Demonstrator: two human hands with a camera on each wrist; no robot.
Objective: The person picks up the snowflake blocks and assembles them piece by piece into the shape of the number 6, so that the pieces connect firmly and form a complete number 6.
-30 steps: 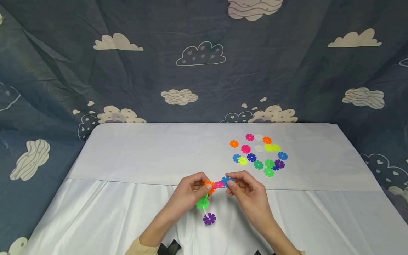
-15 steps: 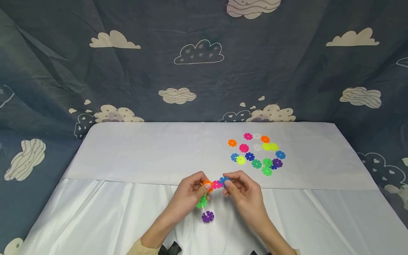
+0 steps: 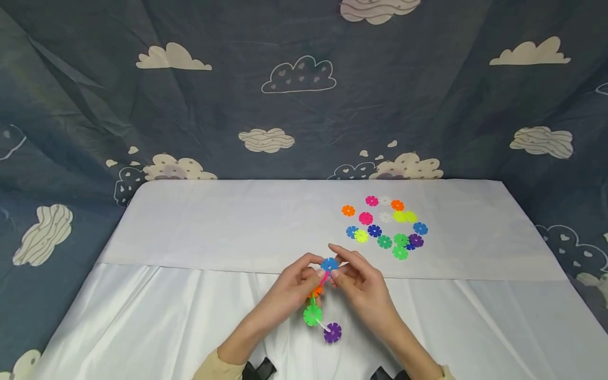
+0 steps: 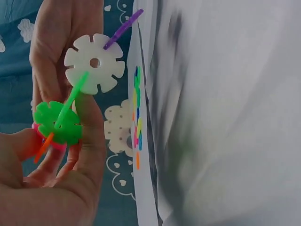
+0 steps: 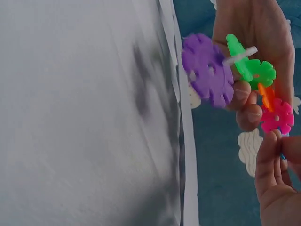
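Observation:
A chain of notched, flower-shaped interlocking discs hangs between my hands over the table. At its top is a blue disc (image 3: 329,264); below come a pink disc (image 5: 277,116), an orange disc (image 3: 316,291), green discs (image 3: 312,315), a white disc (image 4: 94,63) and a purple disc (image 3: 332,332) at the free end. My left hand (image 3: 296,282) grips the chain near the pink disc with thumb and fingers. Thumb and fingers of my right hand (image 3: 361,277) pinch the edge of the blue disc; its index finger is raised. Fingers partly hide the pink and orange discs.
Loose discs in several colours, such as an orange disc (image 3: 349,210) and a purple disc (image 3: 416,240), lie at the table's back right, some overlapping. A white cloth (image 3: 190,227) covers the table. Behind hangs a dark cloud-print curtain (image 3: 304,116).
The chain has turned from stretching sideways to hanging more upright, with the blue disc now on top. My hands have come closer together, and the purple end has swung right.

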